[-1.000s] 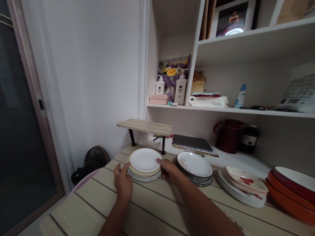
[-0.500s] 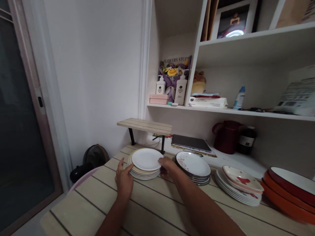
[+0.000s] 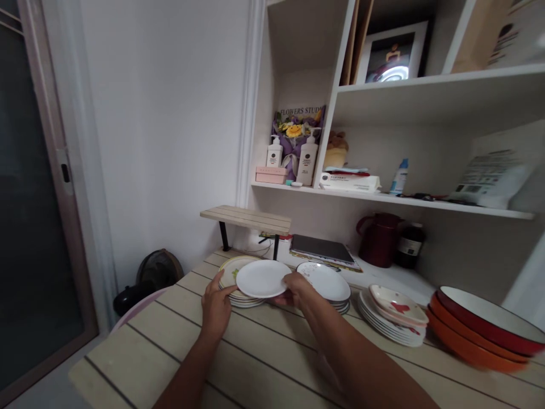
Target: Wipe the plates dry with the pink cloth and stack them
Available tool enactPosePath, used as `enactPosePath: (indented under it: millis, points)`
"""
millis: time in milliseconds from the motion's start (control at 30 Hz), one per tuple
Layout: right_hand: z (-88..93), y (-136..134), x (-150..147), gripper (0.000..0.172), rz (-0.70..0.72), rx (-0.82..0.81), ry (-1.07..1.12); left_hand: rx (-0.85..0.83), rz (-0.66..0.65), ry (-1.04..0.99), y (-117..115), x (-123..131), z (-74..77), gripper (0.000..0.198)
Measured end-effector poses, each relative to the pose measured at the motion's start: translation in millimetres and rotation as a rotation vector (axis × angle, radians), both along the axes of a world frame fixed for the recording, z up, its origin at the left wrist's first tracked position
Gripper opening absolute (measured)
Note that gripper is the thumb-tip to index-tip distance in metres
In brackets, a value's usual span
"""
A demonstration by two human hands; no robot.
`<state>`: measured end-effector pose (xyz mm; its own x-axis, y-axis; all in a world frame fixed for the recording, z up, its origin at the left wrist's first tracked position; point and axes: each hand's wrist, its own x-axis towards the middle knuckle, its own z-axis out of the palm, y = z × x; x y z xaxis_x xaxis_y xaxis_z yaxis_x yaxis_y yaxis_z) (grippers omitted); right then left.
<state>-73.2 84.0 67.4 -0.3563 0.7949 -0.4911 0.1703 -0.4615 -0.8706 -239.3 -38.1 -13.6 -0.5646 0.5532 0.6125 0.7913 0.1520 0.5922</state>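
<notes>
A plain white plate [image 3: 261, 279] is gripped at its right edge by my right hand [image 3: 293, 287], the thumb on top and the fingers beneath. It overlaps a stack whose top plate has a yellow rim and a green print [image 3: 230, 271]. My left hand [image 3: 217, 300] is at the left front of that stack, its fingers apart, the index fingertip at the rim. Just right of my right hand stands a pile of dark-edged white plates with a floral print [image 3: 326, 281], partly behind my wrist.
Farther right are a stack of white plates topped by squarish dishes with a red print [image 3: 398, 309] and a pile of orange-red bowls [image 3: 481, 329]. Behind are a small wooden riser [image 3: 247, 218], a dark laptop-like slab [image 3: 326, 250], a maroon jug [image 3: 380, 241] and a dark bottle [image 3: 410, 245].
My right hand has slid the white plate rightward off the middle of the stack, uncovering the yellow-rimmed plate's green print. My left hand stays by the stack. The camera view has shifted slightly.
</notes>
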Motion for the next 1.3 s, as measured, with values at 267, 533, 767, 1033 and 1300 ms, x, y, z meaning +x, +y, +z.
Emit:
enactPosePath:
  millis: [267,533,767,1033,1300]
  points:
    - [13.0,-32.0,60.6,0.036,-0.122,0.153,0.264,0.210,0.088,-0.119,-6.3,-7.7,1.8,0.037]
    - [5.1,-53.1,195.7,0.047,-0.278,0.033,0.630,0.499,-0.083,-0.255,-22.6,30.6,33.0,0.027]
    - [-14.4,-38.9,234.3,0.055,-0.496,0.139,0.734,0.332,-0.739,-1.313,3.5,149.3,66.0,0.034]
    - [-25.9,-57.9,241.7,0.061,-0.451,0.349,0.628,0.141,-1.329,-1.748,13.6,237.2,59.4,0.063]
    - [-19.0,-76.8,221.8,0.059,-0.353,0.403,0.615,0.166,-1.314,-1.752,9.5,225.3,38.7,0.055]
